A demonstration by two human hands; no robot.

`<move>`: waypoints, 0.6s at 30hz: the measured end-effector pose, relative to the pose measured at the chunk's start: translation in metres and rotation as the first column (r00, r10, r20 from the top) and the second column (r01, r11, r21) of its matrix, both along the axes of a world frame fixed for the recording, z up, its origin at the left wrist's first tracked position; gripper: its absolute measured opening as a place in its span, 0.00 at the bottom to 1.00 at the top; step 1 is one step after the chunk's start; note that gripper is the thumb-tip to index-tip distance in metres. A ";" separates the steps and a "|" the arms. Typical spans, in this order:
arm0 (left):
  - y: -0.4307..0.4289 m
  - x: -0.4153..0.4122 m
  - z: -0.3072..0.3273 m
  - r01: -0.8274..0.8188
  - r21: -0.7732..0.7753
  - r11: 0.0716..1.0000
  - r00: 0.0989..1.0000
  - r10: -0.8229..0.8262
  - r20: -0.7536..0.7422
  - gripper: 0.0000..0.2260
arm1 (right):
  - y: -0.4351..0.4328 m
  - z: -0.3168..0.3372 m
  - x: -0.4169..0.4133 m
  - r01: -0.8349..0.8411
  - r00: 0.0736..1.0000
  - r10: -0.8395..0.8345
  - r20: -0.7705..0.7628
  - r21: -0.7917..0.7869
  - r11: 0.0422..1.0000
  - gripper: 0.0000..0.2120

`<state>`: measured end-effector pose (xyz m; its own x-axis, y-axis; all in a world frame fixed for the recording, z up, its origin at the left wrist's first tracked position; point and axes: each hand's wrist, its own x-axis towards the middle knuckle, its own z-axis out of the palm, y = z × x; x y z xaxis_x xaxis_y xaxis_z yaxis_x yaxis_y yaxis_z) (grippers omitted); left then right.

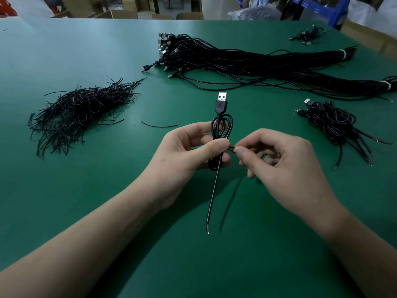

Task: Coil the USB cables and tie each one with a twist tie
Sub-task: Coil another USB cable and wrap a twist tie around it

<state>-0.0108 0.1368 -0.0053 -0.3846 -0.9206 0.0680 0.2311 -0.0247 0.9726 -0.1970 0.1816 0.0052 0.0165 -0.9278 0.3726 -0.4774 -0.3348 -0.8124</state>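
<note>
My left hand (189, 151) grips a coiled black USB cable (221, 123) upright above the green table, its silver plug pointing away and its bare wire tail hanging down toward me. The thumb presses across the coil's middle. My right hand (279, 160) pinches the end of a thin black twist tie (232, 148) right beside the coil, at the thumb of the left hand. One loose twist tie (159, 125) lies on the table just beyond my left hand.
A heap of black twist ties (79, 110) lies at the left. A long bundle of uncoiled USB cables (247, 63) stretches across the back. Several coiled, tied cables (335, 123) sit at the right. Cardboard boxes stand beyond the green table (64, 190).
</note>
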 end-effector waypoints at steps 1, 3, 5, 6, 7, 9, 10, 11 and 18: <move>0.000 0.000 0.000 0.003 0.006 1.000 1.000 -0.003 -0.011 0.11 | 0.001 0.000 0.000 -0.004 1.000 0.004 0.008 0.007 1.000 0.05; 0.001 0.000 0.000 0.015 0.009 1.000 1.000 -0.014 -0.021 0.11 | 0.001 0.001 0.000 -0.007 1.000 0.007 0.007 0.014 1.000 0.05; 0.002 0.000 0.001 0.014 -0.024 1.000 1.000 -0.013 0.005 0.12 | 0.001 0.003 -0.003 -0.013 1.000 0.013 -0.011 0.020 1.000 0.05; 0.002 0.000 0.002 0.003 -0.053 0.999 0.999 -0.001 0.034 0.13 | 0.001 0.004 -0.004 -0.016 0.999 0.016 -0.030 0.022 1.000 0.06; 0.003 -0.001 0.002 -0.013 -0.082 0.997 0.998 0.018 0.062 0.13 | 0.001 0.005 -0.006 -0.017 0.998 0.018 -0.053 0.021 1.000 0.06; 0.003 -0.001 0.002 -0.050 -0.119 0.992 0.994 0.062 0.095 0.12 | 0.002 0.005 -0.007 -0.015 0.995 0.015 -0.100 -0.006 1.000 0.06; 0.003 -0.001 0.002 -0.068 -0.135 0.988 0.991 0.083 0.108 0.11 | 0.002 0.005 -0.005 -0.011 0.991 0.007 -0.132 -0.030 0.999 0.06; 0.003 -0.001 0.002 -0.086 -0.152 0.985 0.987 0.104 0.120 0.11 | 0.003 0.004 -0.003 -0.004 0.984 -0.008 -0.180 -0.062 0.998 0.06; 0.005 -0.003 0.001 -0.161 -0.228 0.960 0.970 0.197 0.144 0.11 | 0.008 0.000 0.008 0.029 0.931 -0.102 -0.350 -0.208 0.978 0.03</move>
<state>-0.0141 0.1415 -0.0038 -0.2373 -0.9461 0.2205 0.0502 0.2147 0.9754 -0.1888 0.1893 0.0052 0.1244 -0.8404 0.5274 -0.7494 -0.4280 -0.5052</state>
